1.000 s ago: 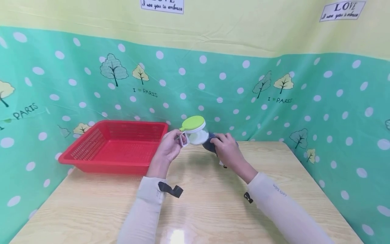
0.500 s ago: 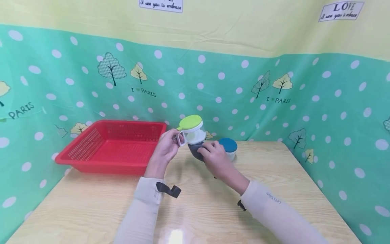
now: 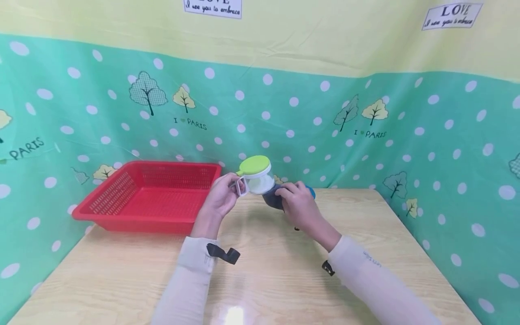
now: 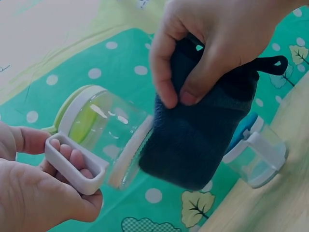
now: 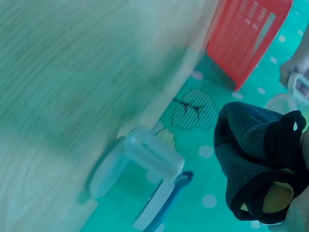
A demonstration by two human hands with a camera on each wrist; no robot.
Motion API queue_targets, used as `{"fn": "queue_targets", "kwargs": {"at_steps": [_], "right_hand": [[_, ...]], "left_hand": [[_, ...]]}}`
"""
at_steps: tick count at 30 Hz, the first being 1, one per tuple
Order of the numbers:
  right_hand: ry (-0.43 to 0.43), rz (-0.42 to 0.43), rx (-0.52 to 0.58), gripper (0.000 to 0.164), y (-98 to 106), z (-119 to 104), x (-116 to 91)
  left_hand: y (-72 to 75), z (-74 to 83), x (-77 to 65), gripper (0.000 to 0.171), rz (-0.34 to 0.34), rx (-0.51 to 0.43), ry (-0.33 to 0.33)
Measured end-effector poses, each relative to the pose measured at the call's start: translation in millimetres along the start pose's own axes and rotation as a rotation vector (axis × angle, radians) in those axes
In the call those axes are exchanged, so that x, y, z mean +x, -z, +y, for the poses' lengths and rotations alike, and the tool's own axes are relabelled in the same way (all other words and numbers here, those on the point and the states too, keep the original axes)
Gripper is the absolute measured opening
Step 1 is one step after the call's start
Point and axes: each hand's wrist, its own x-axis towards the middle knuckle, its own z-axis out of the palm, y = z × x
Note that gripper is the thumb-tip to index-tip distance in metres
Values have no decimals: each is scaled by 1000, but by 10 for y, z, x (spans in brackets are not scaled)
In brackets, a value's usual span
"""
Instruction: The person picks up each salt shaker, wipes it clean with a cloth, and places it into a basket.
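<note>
My left hand grips the white handle of a clear glass jar, held tilted above the table. A green lid in a white rim tops the jar. With thumb and fingers, my right hand pinches a dark cloth that has a hanging loop. The cloth lies against the jar's bottom end in the left wrist view. Behind the right hand, a second jar with a blue lid and white handle stands on the table; the head view shows only a bit of its lid.
A red plastic basket with perforated sides stands at the back left of the wooden table, near my left hand. A green and yellow patterned curtain closes off the back and sides.
The right hand and cloth swung left under the jar, uncovering the blue-lidded jar, then came partly back right and hid most of it again. The left hand stays nearly in place with its jar.
</note>
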Motion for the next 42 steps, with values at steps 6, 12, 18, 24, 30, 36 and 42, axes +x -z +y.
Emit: {"fn": "queue_targets", "kwargs": {"at_steps": [6,12,18,24,30,36,42], "right_hand": [[-21,12,-7,23,-15,188,46],[17,41,-70,25,-79,254,6],[18,23,-97,26,-86,172,-102],[15,45,-82,28,-37,98,-157],[-8,73,-23,26,-91,74,-92],[-20,78,-24,25,-138,98,-65],[-2,81,-60,28,-12,65,-82]], "left_hand": [[-3,7,-7,28,-58,30,4],[9,-17,-10,30,-49,38,23],[42,-62,23,30,-30,20,17],[69,-78,8,30,-3,40,-3],[63,-75,-12,29,-33,75,-6],[62,-83,-15,31,-2,30,-6],[76,-41,17,30,3,23,-9]]}}
